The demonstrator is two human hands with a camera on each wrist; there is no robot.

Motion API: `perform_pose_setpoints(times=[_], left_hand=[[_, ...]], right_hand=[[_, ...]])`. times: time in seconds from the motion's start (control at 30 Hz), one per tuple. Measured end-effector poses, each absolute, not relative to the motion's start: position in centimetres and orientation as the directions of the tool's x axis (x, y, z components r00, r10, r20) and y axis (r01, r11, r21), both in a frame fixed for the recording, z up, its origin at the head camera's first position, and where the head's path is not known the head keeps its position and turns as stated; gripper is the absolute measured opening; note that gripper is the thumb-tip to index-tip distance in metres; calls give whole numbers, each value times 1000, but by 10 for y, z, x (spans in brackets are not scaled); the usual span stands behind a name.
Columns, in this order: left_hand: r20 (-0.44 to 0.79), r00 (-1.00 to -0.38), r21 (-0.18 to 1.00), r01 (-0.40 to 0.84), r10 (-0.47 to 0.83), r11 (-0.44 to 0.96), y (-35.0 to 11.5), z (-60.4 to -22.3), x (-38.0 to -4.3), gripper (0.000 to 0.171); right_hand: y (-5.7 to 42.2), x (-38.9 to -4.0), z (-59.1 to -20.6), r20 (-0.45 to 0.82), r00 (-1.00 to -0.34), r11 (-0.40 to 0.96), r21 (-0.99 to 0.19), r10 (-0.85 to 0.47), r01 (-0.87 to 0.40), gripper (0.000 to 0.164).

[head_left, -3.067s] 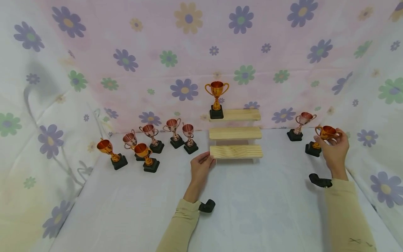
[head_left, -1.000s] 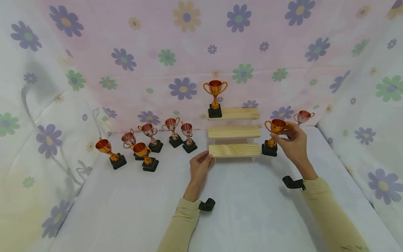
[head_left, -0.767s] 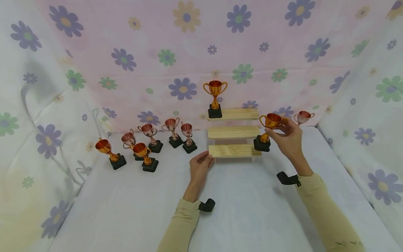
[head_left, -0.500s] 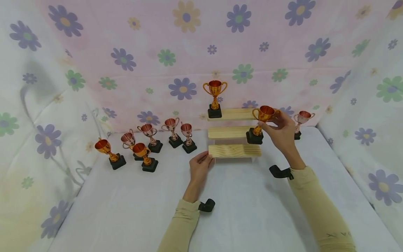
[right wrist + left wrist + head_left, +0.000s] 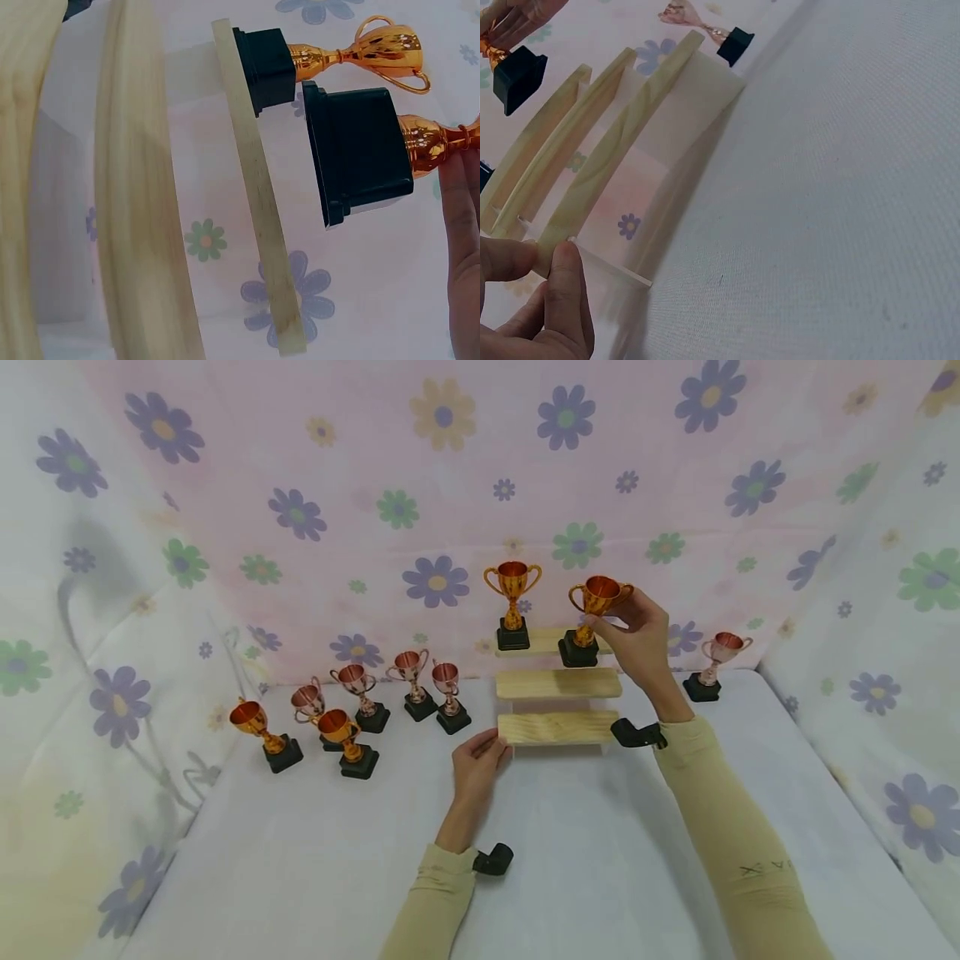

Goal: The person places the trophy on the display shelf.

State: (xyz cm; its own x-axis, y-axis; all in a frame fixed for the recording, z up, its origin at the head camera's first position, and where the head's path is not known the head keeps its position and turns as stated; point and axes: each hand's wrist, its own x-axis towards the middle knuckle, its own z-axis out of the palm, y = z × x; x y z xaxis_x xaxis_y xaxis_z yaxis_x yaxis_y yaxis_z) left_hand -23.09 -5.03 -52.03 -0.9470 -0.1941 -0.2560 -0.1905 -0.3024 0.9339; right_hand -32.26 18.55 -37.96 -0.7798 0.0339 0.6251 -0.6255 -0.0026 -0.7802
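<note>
My right hand [image 5: 637, 631] grips a gold trophy cup [image 5: 597, 597] with a black base, held upright by its stem and handle. Its base overlaps the top shelf in the head view; in the right wrist view a gap shows between base and board. My left hand [image 5: 476, 768] pinches the left end of the lowest board of a three-step wooden rack [image 5: 558, 728], thumb above and fingers [image 5: 565, 289] below in the left wrist view. Another gold trophy [image 5: 513, 602] stands at the left end of the top shelf.
On the table's left stand several copper-pink trophies [image 5: 408, 681] and two gold trophies [image 5: 345, 743]. One more copper-pink trophy [image 5: 712, 664] stands right of the rack. A flowered cloth backdrop [image 5: 360, 527] rises close behind.
My right hand has taken the gold trophy from the table's right side, carried it left, and raised it to the top shelf. My left hand has stayed on the rack.
</note>
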Motion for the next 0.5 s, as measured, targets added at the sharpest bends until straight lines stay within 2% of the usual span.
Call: perform_pose_setpoints(times=[0.5], left_hand=[[-243, -952, 939, -183, -185, -290, -51, -519, -230, 28]], right_hand=[[174, -355, -385, 598, -801, 16, -801, -5, -598, 23]])
